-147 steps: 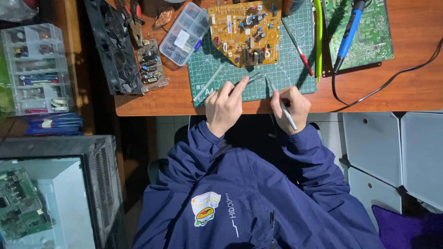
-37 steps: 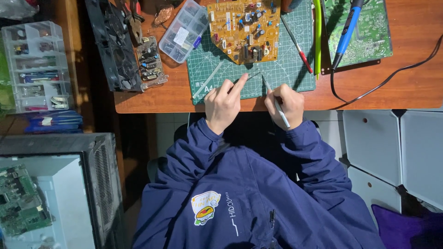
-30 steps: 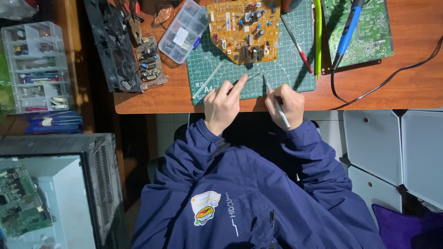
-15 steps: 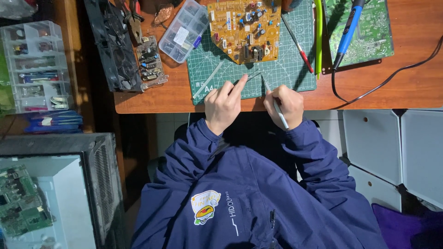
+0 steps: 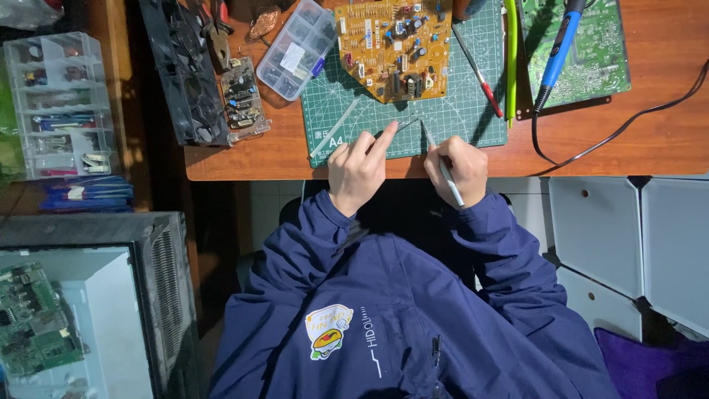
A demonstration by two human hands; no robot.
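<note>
- Keep your right hand [image 5: 459, 164] closed around the slim tool [image 5: 440, 164], tip just ahead on the green cutting mat [image 5: 473, 122].
- Press your left hand's [image 5: 357, 168] extended forefinger on the small part [image 5: 405, 124] beside that tip; other fingers stay curled, holding nothing.
- Work short of the yellow circuit board [image 5: 391, 46] beyond your fingertips.

Bright desk, dim surroundings, sharp focus

Matt green rubbery cutting mat [image 5: 473, 111], smooth varnished wood desk [image 5: 635, 148] — clear glossy plastic parts box [image 5: 299, 48], metal tweezers [image 5: 441, 164].
</note>
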